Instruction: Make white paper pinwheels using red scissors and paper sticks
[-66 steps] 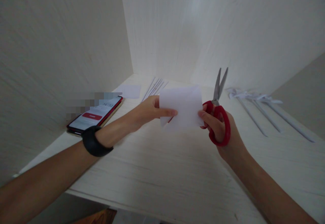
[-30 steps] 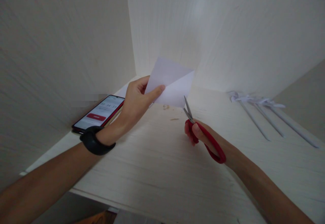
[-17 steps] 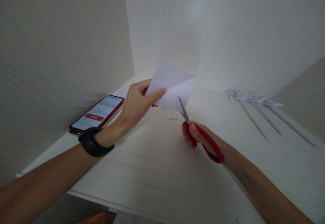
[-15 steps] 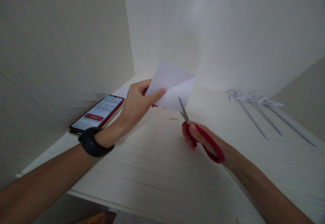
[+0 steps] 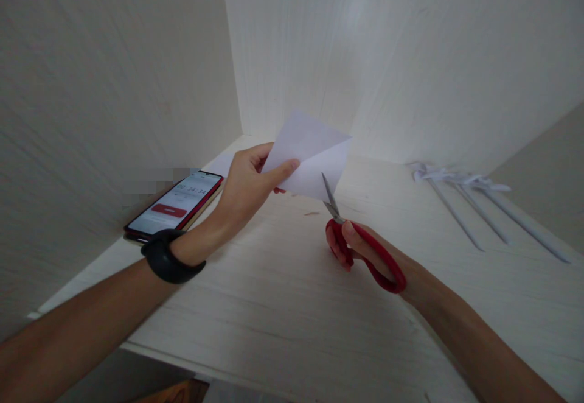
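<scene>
My left hand [image 5: 260, 171] pinches a square of white paper [image 5: 314, 147], with the thumb on top and the other fingers mostly hidden beneath. A crease runs across the sheet towards its right corner. In my right hand [image 5: 344, 245] is a pair of scissors [image 5: 381, 260] with red handles. Their blades are parted a little and meet the lower right edge of the paper, one blade in front of it. The paper is held above the white tabletop [image 5: 274, 305].
On the left lies a phone [image 5: 177, 202] with its screen lit, beside the wall. Several rolled paper sticks [image 5: 456, 208] with folded paper tops lie at the right. A small scrap [image 5: 311, 213] rests below the paper. Pale panels [image 5: 292, 44] enclose the back and sides.
The scissor handles have spread very slightly, and the blades stay at the same edge of the paper. My left hand and the sheet look the same.
</scene>
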The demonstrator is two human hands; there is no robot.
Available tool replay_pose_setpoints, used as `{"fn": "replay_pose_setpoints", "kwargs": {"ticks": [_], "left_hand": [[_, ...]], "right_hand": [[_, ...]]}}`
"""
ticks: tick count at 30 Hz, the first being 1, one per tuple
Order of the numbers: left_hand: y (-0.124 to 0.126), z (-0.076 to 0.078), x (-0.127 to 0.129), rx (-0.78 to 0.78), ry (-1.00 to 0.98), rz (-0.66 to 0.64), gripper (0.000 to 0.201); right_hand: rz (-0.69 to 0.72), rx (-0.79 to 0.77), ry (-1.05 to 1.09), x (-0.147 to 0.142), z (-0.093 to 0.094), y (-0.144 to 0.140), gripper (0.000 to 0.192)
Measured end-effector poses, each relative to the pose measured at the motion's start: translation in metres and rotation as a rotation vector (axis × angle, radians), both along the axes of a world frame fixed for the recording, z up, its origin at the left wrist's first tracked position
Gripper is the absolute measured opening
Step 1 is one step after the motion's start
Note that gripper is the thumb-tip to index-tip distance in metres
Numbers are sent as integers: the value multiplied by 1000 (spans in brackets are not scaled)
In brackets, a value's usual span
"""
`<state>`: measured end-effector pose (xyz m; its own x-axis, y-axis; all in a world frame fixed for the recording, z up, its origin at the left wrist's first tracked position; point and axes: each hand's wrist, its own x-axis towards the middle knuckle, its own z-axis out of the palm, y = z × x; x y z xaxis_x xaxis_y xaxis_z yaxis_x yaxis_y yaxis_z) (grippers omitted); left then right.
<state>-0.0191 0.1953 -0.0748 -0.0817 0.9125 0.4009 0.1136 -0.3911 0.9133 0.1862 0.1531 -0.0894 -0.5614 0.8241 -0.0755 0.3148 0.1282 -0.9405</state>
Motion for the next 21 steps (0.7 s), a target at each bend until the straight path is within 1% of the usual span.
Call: {"fn": "replay_pose_setpoints", "kwargs": {"ticks": [5,12,16,21], "left_hand": [[2,-2,0,28,9,7,16],[4,-3,-1,41,9,-11,16],[5,-3,-1,35,-9,-14,15],[4,-3,0,44,-5,-21,14]], "right_hand": [[-20,-52,-16,1,0,0,60],[-4,-31,-15,1,0,0,60],[-8,-45,-13,3,-3,1,58],[1,-20,-17,6,-6,1,58]]}}
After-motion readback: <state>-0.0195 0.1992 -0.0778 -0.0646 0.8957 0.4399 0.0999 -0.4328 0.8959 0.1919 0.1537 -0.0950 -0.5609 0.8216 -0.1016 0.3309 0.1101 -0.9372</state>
